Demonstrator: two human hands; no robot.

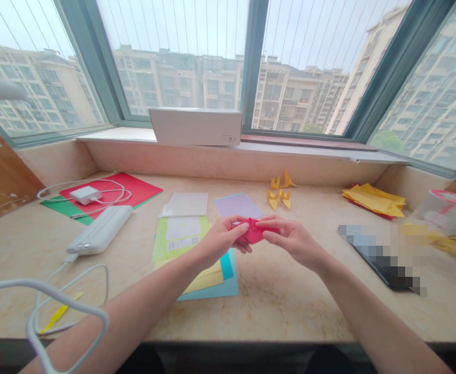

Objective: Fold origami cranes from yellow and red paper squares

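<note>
A small folded piece of red origami paper (256, 235) is held up above the counter between both hands. My left hand (231, 232) grips its left side, thumb on top and fingers curled beneath. On the right side my right hand (288, 236) pinches the paper between thumb and fingers. Underneath and to the left lie sheets of coloured paper: a lilac sheet (237, 204), a yellow-green packet (161, 241) and light blue paper (228, 288). Beyond the hands stand several folded yellow paper birds (280, 196).
At left are red paper (142, 189), green paper (58, 210), a white charger (85, 195), a power bank (102, 229) and looping white cable (66, 301). Rightward lie yellow papers (374, 199), a phone (381, 259) and a plastic cup (444, 213). A white box (196, 127) sits on the sill.
</note>
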